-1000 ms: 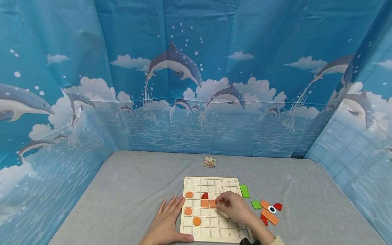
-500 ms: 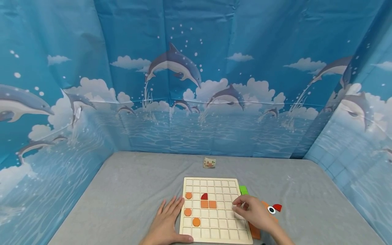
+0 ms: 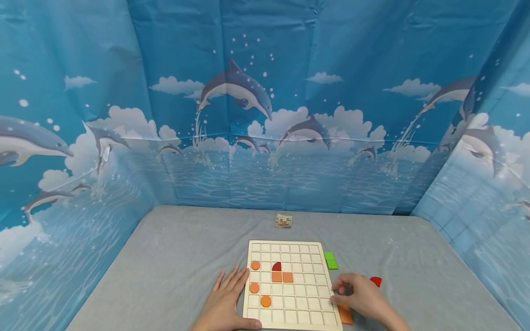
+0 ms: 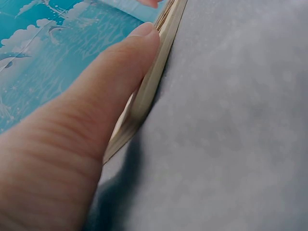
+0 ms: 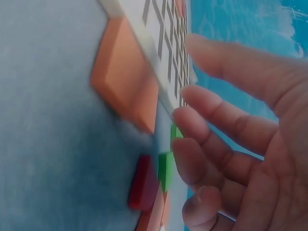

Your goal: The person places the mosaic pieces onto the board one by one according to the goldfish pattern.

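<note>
A wooden grid board [image 3: 296, 316] lies on the grey cloth. My left hand [image 3: 223, 301] rests along its left edge, thumb [image 4: 113, 72] over the near corner. On the board sit orange discs [image 3: 266, 301] in the left columns, a dark red quarter-circle [image 3: 277, 266], and two orange squares [image 3: 287, 277] side by side below it. My right hand [image 3: 362, 296] hovers by the board's right edge, fingers loosely bent and holding nothing. Beneath it lies an orange piece [image 5: 125, 72] against the board. Farther along are a red piece [image 5: 143, 183] and a green piece [image 5: 166, 171].
Green squares [image 3: 330, 260] lie off the board's upper right side. A red quarter-circle [image 3: 376, 281] shows beyond the right hand, which covers other loose pieces. A small printed grid card [image 3: 283, 220] lies behind the board. A dolphin-print curtain [image 3: 265, 174] surrounds the table.
My right hand has left the second orange square on the board and moved right, past the edge to above the loose pieces. The left hand stays put.
</note>
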`<state>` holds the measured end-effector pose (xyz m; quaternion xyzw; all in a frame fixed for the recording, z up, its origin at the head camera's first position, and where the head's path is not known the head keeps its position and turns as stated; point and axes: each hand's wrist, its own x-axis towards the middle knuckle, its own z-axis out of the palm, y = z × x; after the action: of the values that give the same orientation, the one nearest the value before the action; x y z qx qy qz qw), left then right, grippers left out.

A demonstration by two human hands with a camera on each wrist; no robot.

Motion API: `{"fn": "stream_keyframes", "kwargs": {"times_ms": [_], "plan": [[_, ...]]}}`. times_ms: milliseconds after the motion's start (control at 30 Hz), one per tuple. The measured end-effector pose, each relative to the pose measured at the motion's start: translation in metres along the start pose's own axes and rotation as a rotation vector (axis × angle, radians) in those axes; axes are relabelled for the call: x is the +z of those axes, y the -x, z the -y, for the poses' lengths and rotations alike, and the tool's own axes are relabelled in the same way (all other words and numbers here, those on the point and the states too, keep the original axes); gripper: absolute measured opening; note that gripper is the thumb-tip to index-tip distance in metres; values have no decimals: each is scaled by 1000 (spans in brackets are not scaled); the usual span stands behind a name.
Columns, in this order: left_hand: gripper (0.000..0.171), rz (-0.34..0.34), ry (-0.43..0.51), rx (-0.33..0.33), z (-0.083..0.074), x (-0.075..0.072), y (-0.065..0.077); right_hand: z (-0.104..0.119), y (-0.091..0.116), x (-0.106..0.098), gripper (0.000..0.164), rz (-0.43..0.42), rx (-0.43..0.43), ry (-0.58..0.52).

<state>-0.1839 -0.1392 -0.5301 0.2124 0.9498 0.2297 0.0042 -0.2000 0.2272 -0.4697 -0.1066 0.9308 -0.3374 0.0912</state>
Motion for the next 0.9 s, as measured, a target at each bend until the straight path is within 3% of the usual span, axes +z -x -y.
{"fn": "stream_keyframes", "kwargs": {"times_ms": [200, 400, 900], "plan": [[121, -7, -7, 2, 0, 1, -1, -9, 2, -3, 28, 33, 78, 2], [121, -20, -6, 5, 0, 1, 0, -14, 4, -6, 26, 82, 59, 23], [122, -23, -6, 4, -1, 1, 0, -17, 6, -5, 20, 105, 51, -18]]}}
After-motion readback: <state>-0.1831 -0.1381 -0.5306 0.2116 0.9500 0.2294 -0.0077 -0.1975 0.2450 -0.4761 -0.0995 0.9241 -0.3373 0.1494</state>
